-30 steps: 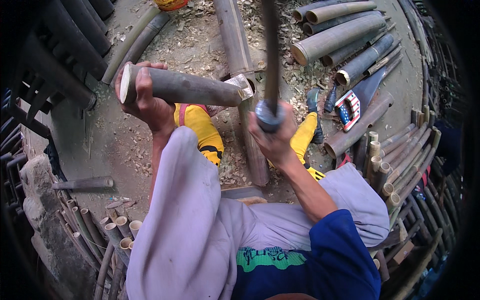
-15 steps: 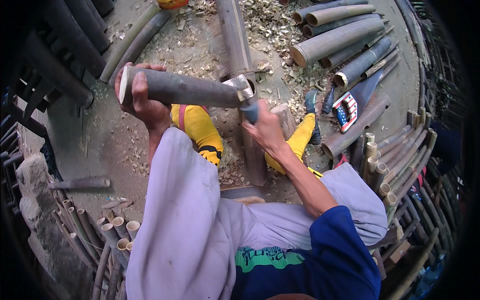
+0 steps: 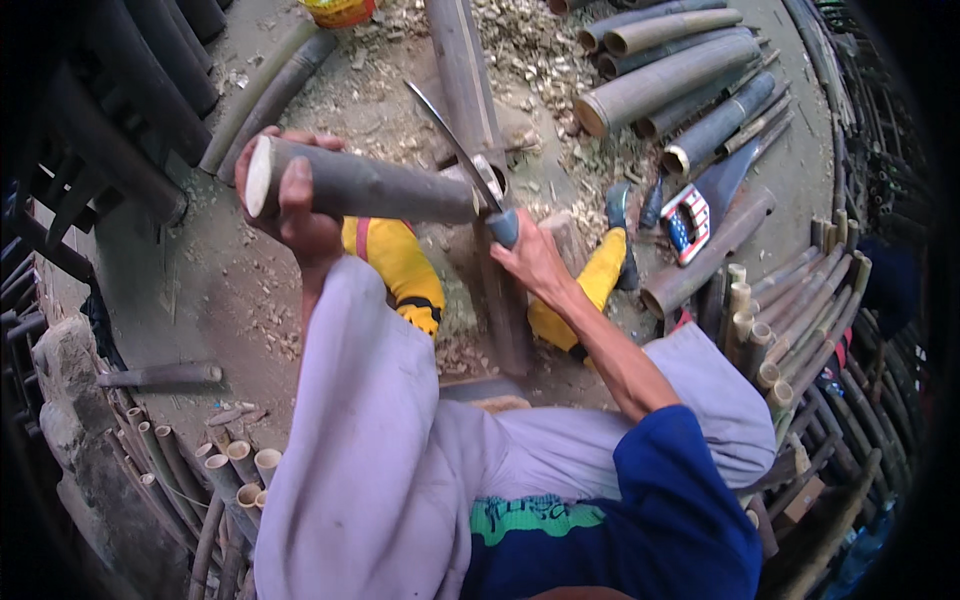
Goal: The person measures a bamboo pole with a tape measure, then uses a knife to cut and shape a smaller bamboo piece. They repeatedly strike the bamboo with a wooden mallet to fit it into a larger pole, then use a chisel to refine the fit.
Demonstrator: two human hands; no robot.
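Note:
My left hand [image 3: 295,205] is wrapped round the pale cut end of a dark bamboo tube [image 3: 385,188], holding it roughly level. The tube's other end meets a long dark bamboo pole [image 3: 462,80] lying between my feet; whether they touch I cannot tell. In my right hand [image 3: 535,262], closed on its blue-grey handle, is a long-bladed knife [image 3: 455,145]. Its slightly curved blade points up and to the left, crossing above the tube's far end. A pale cut patch shows beside the blade near that end.
Cut bamboo tubes [image 3: 668,82] lie at the upper right, beside a handsaw [image 3: 688,225] with a patterned handle. Thinner bamboo pieces [image 3: 240,460] stand bundled at the lower left, near a rock [image 3: 75,390]. Chips [image 3: 545,60] cover the ground. Yellow footwear [image 3: 405,262] is on my feet.
The knife's blade has swung up from the tube's far end and now points away to the upper left. The tube and my left hand have shifted only slightly.

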